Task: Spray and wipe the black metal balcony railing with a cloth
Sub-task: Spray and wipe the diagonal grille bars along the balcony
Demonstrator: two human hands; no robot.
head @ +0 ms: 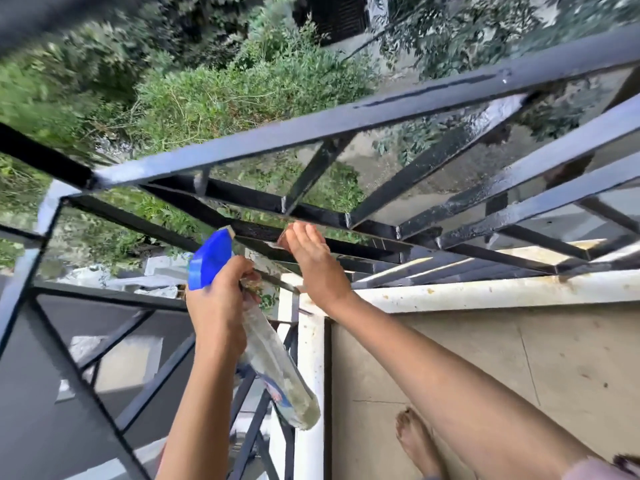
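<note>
Nearest: bare foot (415,438) on the tan concrete floor (485,358), stained and matte.

Left hand (216,306) is wrapped around the neck of the spray bottle (277,368), nozzle pointing up and away at the corner bars. The bottle body is clear plastic, cloudy, with a label low down and a blue trigger head (209,259) on top. My read: light, rigid enough, likely slick if wet. Hold at the neck under the trigger, as now.

Right hand (313,265) has fingers straight and together, palm laid flat against a lower bar just beside the nozzle. It's clamped on nothing that I can see. Cloth: can't make one out. Something small shows at the fingertips, too unclear to call.

The hands are close together but not touching.

White ledge (485,292) under the bars is painted masonry, with rust-coloured spots and grime.

Black railing (346,123) runs across the frame and turns a corner at left. It's square-section steel tube with diagonals welded between the rails, in gloss paint. The right-hand bars look wet, beaded and streaked. Judgement: fixed and stiff, takes firm wiping pressure. Weld joints and inside corners will trap dirt, and the edges may snag a cloth. Wet paint means low grip for a bare palm.

Far: green shrubs (225,88) and ground well below. Anything dropped is gone.
</note>
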